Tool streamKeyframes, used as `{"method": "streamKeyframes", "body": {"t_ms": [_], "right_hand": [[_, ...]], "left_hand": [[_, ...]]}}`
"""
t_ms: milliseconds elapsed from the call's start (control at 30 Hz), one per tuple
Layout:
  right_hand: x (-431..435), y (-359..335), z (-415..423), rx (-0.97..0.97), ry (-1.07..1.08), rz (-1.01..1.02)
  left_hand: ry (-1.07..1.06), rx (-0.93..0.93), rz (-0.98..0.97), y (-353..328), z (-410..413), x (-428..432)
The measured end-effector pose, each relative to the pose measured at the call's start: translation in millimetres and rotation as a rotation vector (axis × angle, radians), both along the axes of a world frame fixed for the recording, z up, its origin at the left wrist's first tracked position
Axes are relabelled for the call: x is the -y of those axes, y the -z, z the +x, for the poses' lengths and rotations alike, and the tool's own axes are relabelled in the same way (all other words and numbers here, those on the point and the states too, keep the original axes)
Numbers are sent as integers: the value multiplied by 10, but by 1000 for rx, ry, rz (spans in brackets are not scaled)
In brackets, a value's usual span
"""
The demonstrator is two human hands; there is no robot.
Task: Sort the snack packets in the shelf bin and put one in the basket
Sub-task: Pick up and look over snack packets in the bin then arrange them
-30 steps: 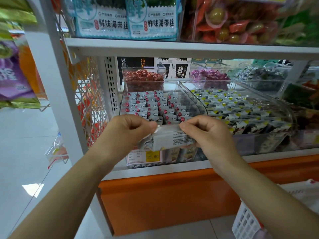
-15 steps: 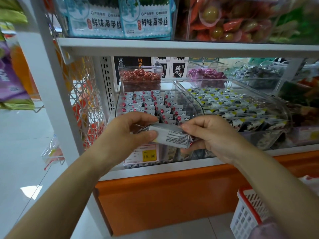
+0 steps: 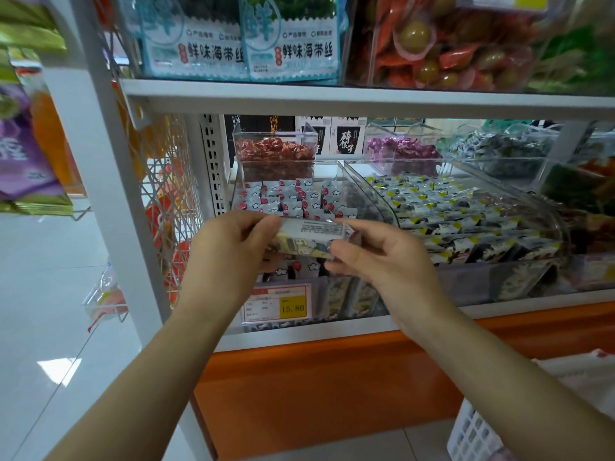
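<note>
Facing the shelf [image 3: 332,94] and its clear bin [image 3: 372,201], with the white basket [image 3: 472,430] low at your right.
Your left hand [image 3: 226,257] and right hand [image 3: 389,264] hold one snack packet [image 3: 309,236] just in front of the bin, the curled fingers [image 3: 263,221] of each pinching one end.

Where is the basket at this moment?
In the head view, the basket sits at the bottom right corner, in front of the orange shelf base, partly hidden by the right forearm.

Left hand [image 3: 229,257], right hand [image 3: 382,264] pinch packet [image 3: 309,235] ends; forearms extended.
</note>
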State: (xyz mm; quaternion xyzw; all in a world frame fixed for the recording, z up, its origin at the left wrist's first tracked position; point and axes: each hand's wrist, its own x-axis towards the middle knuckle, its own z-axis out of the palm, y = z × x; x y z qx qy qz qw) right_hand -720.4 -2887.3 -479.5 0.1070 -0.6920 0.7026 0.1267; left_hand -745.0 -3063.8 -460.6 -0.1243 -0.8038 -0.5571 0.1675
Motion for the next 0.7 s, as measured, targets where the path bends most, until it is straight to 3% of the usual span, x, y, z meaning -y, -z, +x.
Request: {"method": "streamKeyframes", "body": {"t_ms": [100,233,300,400,567,700], "right_hand": [[47,-63,-128,6,76,-57],[41,-234,-497,-2,212,-95],[73,-305,-760,-11,287,-29],[163,-383,-1189,-54,382,173],[308,-509,-1764,-250,411,604],[398,-487,-2045,-350,261,1035]], "left_hand": [[-26,-6,-37,-31,-54,-24],[-240,-253,-505,-67,-241,70],[-254,-256,-693,-37,-352,139],[-207,-122,-877,98,-489,194],[-193,-106,-822,213,-531,191],[-190,-110,-778,232,-542,171]]}}
